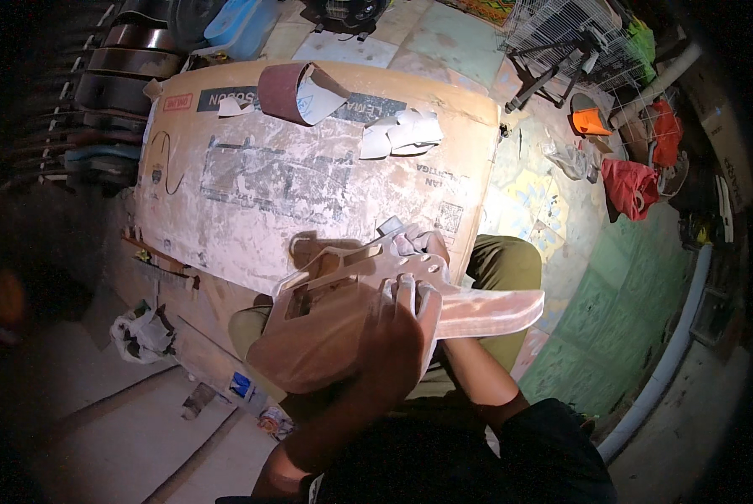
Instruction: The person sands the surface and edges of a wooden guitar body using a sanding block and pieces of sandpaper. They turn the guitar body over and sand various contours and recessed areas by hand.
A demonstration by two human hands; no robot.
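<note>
A dusty, reddish-brown carved wooden piece (326, 340) lies tilted over my lap, with a broad body, a rectangular cut-out, several round holes and a long arm pointing right. My left hand (402, 315) lies across its upper face, fingers curled against the wood. Beyond its far edge, my right hand (425, 242) is closed, its forearm passing beneath the piece. At those fingertips sticks out a small grey block (390, 225); its lower part is hidden. Curled maroon sandpaper (280, 94) and torn white-backed scraps (402, 134) lie farther off on the cardboard.
A dust-coated cardboard sheet (183, 223) covers the work surface before me. Dark curved pieces (129, 76) are stacked at the far left, beside a blue plastic container (242, 29). On the right are a black tripod (561, 67), a wire cage (544, 34) and a red bag (628, 189).
</note>
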